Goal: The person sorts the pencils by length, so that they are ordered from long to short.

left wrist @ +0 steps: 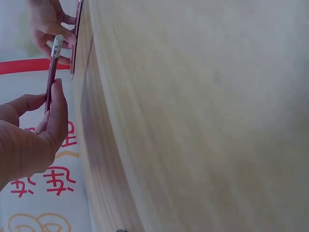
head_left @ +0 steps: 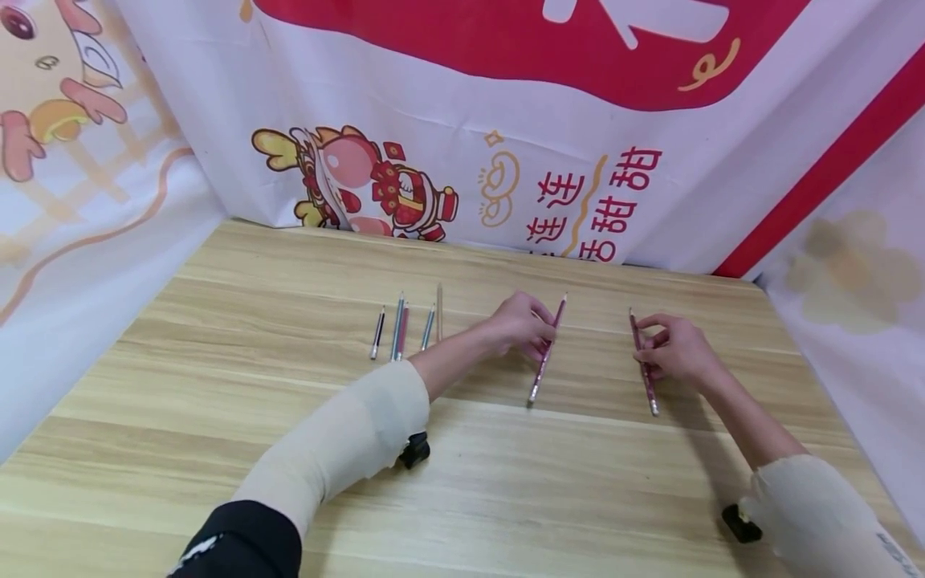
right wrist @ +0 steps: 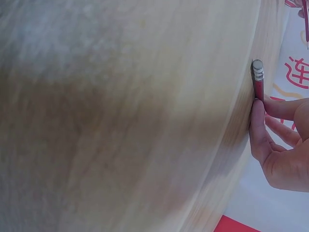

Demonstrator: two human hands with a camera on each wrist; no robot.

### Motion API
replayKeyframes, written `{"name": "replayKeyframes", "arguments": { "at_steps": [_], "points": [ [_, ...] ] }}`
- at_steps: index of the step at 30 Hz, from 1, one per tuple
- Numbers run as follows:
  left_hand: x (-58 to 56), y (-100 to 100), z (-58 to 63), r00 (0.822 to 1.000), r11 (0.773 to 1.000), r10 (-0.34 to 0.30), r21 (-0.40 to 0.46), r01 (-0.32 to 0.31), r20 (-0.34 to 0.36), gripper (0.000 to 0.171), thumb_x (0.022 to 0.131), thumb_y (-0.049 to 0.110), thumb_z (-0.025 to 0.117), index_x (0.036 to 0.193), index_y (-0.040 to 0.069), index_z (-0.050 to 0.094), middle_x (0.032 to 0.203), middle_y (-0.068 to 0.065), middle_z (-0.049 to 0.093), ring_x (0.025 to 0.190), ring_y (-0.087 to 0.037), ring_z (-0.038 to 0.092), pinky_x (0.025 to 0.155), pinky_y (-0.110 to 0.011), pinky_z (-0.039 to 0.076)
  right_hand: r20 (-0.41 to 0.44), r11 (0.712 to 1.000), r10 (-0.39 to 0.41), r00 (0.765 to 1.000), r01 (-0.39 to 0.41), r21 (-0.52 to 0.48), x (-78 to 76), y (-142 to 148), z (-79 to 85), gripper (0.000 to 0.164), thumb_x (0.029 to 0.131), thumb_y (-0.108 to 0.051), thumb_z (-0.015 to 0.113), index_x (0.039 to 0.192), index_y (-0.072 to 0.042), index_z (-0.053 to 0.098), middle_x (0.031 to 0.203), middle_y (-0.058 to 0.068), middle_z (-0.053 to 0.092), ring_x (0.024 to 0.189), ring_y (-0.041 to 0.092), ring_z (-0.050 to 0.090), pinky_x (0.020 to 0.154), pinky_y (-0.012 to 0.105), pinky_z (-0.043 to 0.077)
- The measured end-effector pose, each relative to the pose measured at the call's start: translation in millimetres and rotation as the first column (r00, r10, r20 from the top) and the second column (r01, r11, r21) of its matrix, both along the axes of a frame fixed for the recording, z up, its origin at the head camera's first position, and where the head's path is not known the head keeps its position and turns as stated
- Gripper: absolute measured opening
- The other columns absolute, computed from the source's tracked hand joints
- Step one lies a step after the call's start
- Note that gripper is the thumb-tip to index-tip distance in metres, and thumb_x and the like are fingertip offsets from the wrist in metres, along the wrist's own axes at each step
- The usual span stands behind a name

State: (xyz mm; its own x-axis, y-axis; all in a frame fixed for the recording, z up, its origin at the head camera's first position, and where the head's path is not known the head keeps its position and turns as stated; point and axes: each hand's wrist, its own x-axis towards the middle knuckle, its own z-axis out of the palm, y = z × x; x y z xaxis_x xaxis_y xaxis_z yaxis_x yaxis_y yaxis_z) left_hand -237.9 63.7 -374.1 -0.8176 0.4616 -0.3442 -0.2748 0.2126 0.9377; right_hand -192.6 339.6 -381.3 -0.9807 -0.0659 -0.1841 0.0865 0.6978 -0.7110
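Observation:
My left hand (head_left: pixel 519 327) pinches a dark pink pencil (head_left: pixel 543 365) between thumb and fingers. The pencil slants, its sharpened tip away from me and its white eraser (left wrist: pixel 58 41) towards me. To the right, a second dark pink pencil (head_left: pixel 647 384) is pinched by my right hand (head_left: pixel 678 352), its tip also pointing away. In the right wrist view that pencil's eraser end (right wrist: pixel 259 70) shows close over the table, thumb and fingers gripping just beyond it. A gap of bare wood separates the two pencils.
Left of my left forearm lie several pencils on the wooden table (head_left: pixel 506 498): a short black one (head_left: pixel 378 331), blue ones (head_left: pixel 397 321), a pink one (head_left: pixel 404 329) and a plain wood-coloured one (head_left: pixel 439 309). The forearm hides part of them. Printed cloth (head_left: pixel 448 104) hangs behind and at both sides.

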Motion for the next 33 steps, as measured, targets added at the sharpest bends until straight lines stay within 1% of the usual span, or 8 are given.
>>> {"name": "replayKeyframes", "arguments": {
  "at_steps": [5, 9, 14, 19, 23, 27, 30, 33],
  "points": [
    [3.6, 10.6, -4.9, 0.999, 1.0, 0.015, -0.01, -0.015, 0.034, 0.015, 0.092, -0.012, 0.068, 0.106, -0.01, 0.066, 0.076, -0.022, 0.068, 0.054, -0.022, 0.063, 0.051, -0.032, 0.063, 0.014, 1.0, -0.004, 1.0, 0.004, -0.006, -0.2, -0.9, -0.4, 0.055, 0.091, 0.009, 0.071, 0.139, 0.015, 0.046, 0.088, 0.016, 0.064, 0.068, 0.015, 0.068, 0.059, 0.033, 0.065],
    [6.9, 19.1, -7.9, 0.998, 1.0, 0.013, 0.001, -0.013, 0.061, 0.012, 0.091, -0.014, 0.067, 0.101, -0.008, 0.065, 0.074, -0.019, 0.067, 0.055, -0.023, 0.063, 0.049, -0.031, 0.062, 0.033, 1.0, -0.012, 0.999, 0.011, 0.001, 0.4, -1.5, 0.4, 0.057, 0.092, 0.008, 0.072, 0.141, 0.014, 0.045, 0.089, 0.016, 0.063, 0.07, 0.016, 0.067, 0.06, 0.033, 0.065],
    [10.4, 27.9, -9.4, 0.997, 0.999, 0.003, 0.033, -0.006, 0.078, 0.016, 0.091, -0.016, 0.066, 0.106, -0.011, 0.063, 0.074, -0.019, 0.066, 0.056, -0.023, 0.062, 0.048, -0.029, 0.06, 0.042, 1.0, -0.012, 0.999, 0.012, 0.013, 0.5, -0.2, 0.9, 0.058, 0.092, 0.006, 0.072, 0.143, 0.013, 0.044, 0.091, 0.018, 0.063, 0.072, 0.017, 0.067, 0.06, 0.034, 0.065],
    [11.5, 38.2, -13.0, 0.996, 0.998, 0.022, 0.052, -0.026, 0.085, 0.017, 0.089, -0.017, 0.066, 0.103, -0.009, 0.064, 0.073, -0.017, 0.065, 0.057, -0.023, 0.062, 0.049, -0.029, 0.061, 0.057, 1.0, -0.01, 0.998, 0.01, 0.009, -0.3, -1.4, 2.3, 0.059, 0.093, 0.006, 0.072, 0.143, 0.013, 0.043, 0.091, 0.018, 0.062, 0.072, 0.016, 0.067, 0.061, 0.035, 0.066],
    [12.9, 48.0, -15.5, 0.996, 0.997, 0.051, 0.052, -0.055, 0.069, 0.018, 0.087, -0.018, 0.068, 0.102, -0.007, 0.065, 0.07, -0.015, 0.064, 0.057, -0.023, 0.062, 0.05, -0.029, 0.062, 0.068, 1.0, -0.014, 0.998, 0.013, 0.012, -1.1, -1.8, 2.8, 0.059, 0.093, 0.005, 0.072, 0.144, 0.013, 0.042, 0.093, 0.019, 0.062, 0.073, 0.017, 0.067, 0.062, 0.035, 0.066],
    [14.4, 56.3, -17.2, 0.995, 0.994, 0.084, 0.067, -0.087, 0.046, 0.017, 0.087, -0.018, 0.069, 0.099, -0.007, 0.064, 0.07, -0.016, 0.064, 0.055, -0.023, 0.062, 0.048, -0.027, 0.06, 0.058, 1.0, -0.009, 0.998, 0.009, 0.008, -1.2, -1.7, 2.3, 0.059, 0.093, 0.006, 0.071, 0.144, 0.014, 0.043, 0.092, 0.018, 0.062, 0.073, 0.016, 0.067, 0.062, 0.035, 0.066],
    [14.0, 60.9, -19.7, 0.995, 0.992, 0.092, 0.088, -0.095, 0.037, 0.018, 0.087, -0.018, 0.069, 0.1, -0.007, 0.063, 0.068, -0.017, 0.064, 0.054, -0.023, 0.061, 0.047, -0.027, 0.059, 0.05, 1.0, -0.004, 0.999, 0.004, 0.007, -0.9, -1.4, 2.0, 0.059, 0.093, 0.007, 0.071, 0.144, 0.015, 0.043, 0.09, 0.018, 0.063, 0.072, 0.016, 0.067, 0.061, 0.035, 0.066],
    [14.0, 64.8, -22.2, 0.994, 0.989, 0.101, 0.104, -0.104, 0.031, 0.02, 0.087, -0.019, 0.069, 0.102, -0.008, 0.062, 0.068, -0.016, 0.064, 0.053, -0.022, 0.061, 0.048, -0.029, 0.061, 0.048, 1.0, -0.002, 0.999, 0.001, 0.005, -0.6, -1.0, 1.9, 0.059, 0.093, 0.007, 0.071, 0.144, 0.015, 0.043, 0.089, 0.017, 0.064, 0.071, 0.016, 0.067, 0.061, 0.035, 0.066]
  ]
}}
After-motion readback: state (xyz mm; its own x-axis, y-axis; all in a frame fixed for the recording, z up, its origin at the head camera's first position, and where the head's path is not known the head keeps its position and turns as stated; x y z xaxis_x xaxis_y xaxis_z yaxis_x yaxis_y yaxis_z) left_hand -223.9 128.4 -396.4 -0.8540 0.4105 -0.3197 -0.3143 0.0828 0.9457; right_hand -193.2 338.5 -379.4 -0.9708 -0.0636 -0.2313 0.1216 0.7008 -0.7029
